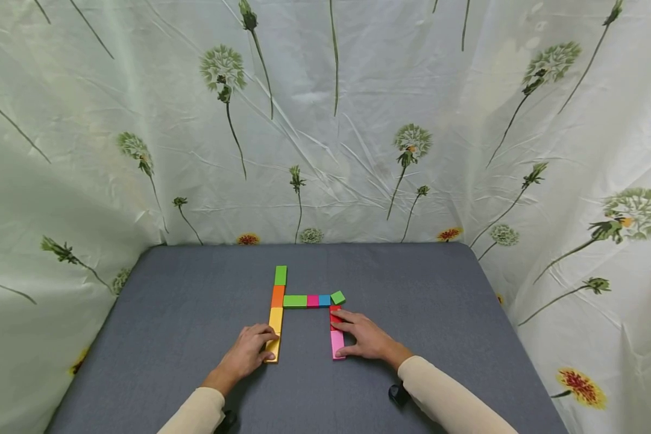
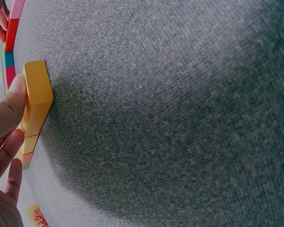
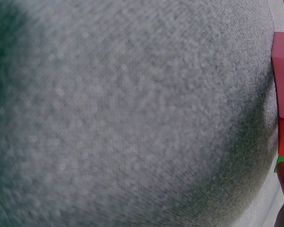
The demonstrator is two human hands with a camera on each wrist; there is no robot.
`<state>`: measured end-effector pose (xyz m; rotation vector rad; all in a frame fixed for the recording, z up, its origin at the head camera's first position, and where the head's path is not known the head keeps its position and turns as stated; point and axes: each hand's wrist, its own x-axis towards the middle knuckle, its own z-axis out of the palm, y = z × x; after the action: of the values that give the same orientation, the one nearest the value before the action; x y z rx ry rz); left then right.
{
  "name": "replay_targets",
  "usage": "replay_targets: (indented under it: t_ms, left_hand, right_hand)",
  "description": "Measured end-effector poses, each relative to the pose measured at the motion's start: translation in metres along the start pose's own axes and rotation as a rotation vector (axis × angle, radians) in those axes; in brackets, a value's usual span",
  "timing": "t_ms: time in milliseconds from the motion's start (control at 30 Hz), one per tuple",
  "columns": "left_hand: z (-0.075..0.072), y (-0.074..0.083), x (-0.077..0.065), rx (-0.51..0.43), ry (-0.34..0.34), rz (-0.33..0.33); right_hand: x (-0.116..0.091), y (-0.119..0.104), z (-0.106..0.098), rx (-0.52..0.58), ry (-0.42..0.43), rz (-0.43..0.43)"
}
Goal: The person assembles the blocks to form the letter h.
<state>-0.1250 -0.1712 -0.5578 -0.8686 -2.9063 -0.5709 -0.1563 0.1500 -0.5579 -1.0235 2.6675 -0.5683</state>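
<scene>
Two yellow blocks, an orange block and a green block form a left column. My left hand touches the nearest yellow block with its thumb, the other fingers loosely spread beside it. A short right column has a red block and, nearer me, a pink block. Over these lies my right hand, fingers extended onto the red block and thumb at the pink block's near end. A small green block sits turned at an angle at the column's far end.
A crossing row of green, magenta and blue blocks links the columns. All lie on a dark grey table with rounded far corners. A white flower-print curtain hangs behind and along both sides.
</scene>
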Motion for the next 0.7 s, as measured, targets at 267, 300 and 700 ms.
replay_targets:
  t_ms: [267, 300, 700]
  left_hand:
    - [-0.0003, 0.0006, 0.0005, -0.005, 0.005, 0.005]
    - [-0.0004, 0.0007, 0.0005, -0.002, 0.004, 0.004]
    - [0.0009, 0.0019, 0.0003, -0.001, 0.006, -0.006]
  right_hand:
    - [-0.0002, -0.0002, -0.0008, 0.014, -0.011, 0.015]
    - [-0.0004, -0.0002, -0.0009, 0.015, -0.011, 0.016]
    - [-0.0012, 0.0007, 0.0027, 0.033, 0.031, -0.011]
